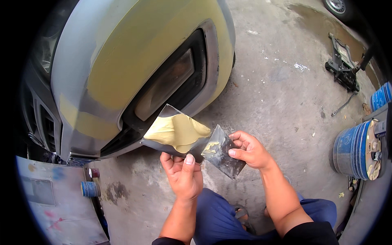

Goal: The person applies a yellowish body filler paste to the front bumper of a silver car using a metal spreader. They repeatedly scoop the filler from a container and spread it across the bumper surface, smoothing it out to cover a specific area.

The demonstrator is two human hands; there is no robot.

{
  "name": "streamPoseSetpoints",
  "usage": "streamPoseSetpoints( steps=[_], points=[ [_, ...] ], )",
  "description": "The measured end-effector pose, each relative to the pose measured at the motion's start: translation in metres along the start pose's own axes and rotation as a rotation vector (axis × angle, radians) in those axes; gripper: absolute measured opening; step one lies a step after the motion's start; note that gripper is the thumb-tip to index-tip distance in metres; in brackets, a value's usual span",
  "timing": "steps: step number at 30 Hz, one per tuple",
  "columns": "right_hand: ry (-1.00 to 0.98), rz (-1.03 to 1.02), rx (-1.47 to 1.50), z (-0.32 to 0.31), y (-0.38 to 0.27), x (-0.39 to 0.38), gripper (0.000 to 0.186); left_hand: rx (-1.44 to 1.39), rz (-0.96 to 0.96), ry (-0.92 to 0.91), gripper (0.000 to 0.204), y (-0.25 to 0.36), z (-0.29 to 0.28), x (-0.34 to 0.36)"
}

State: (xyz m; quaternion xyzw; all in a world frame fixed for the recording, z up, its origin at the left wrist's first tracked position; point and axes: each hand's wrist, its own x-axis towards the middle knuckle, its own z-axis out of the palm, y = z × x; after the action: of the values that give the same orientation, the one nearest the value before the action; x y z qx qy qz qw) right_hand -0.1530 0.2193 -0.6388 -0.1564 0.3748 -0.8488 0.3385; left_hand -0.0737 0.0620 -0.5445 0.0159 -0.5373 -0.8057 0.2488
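My left hand (183, 175) grips the lower edge of a dark flat plate, its thumb on top. A thick mound of yellow body filler (179, 130) covers most of that mixing plate (168, 110). In my right hand (250, 150), pinched between thumb and fingers, is a thin grey putty spreader (227, 157). Its near-left edge carries a smear of filler and meets or overlaps the plate's right corner. Just beyond both hands stands a car bumper (122, 61) with wide yellow filler patches around a dark fog lamp recess (167, 83).
Blue buckets (353, 149) stand at the right, one with a filler-stained lid. A black floor jack (343, 65) lies on the concrete floor (277, 90) at the far right, near a wheel (337, 5). At the left are a paint-marked panel (61, 204) and a small blue can (90, 189).
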Motion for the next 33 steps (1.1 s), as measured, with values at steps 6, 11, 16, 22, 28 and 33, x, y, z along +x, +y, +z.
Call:
streamPoseSetpoints(
  steps=[6,11,16,22,28,33],
  points=[
    [-0.005,-0.042,-0.078,0.017,-0.022,0.004,0.039,0.283,-0.137,-0.234,0.044,0.008,-0.019,-0.005],
    [0.052,-0.111,-0.067,0.02,-0.053,-0.003,0.044,0.994,0.232,-0.517,0.043,0.019,-0.02,0.003],
    [0.022,-0.338,-0.31,0.018,-0.103,-0.022,0.043,0.945,-0.026,-0.518,0.037,0.01,-0.037,0.005],
    [-0.339,-0.413,-0.994,0.063,-0.143,-0.015,0.05,-0.053,-0.387,-0.358,0.041,-0.03,-0.065,0.0],
    [-0.259,-0.283,-1.272,0.045,-0.152,-0.018,0.054,-0.2,-0.474,-0.354,0.04,-0.053,-0.048,-0.007],
    [-0.143,-0.153,-1.756,0.012,-0.165,-0.03,0.044,-0.368,-0.445,-0.317,0.042,-0.062,-0.029,-0.018]
  ],
)
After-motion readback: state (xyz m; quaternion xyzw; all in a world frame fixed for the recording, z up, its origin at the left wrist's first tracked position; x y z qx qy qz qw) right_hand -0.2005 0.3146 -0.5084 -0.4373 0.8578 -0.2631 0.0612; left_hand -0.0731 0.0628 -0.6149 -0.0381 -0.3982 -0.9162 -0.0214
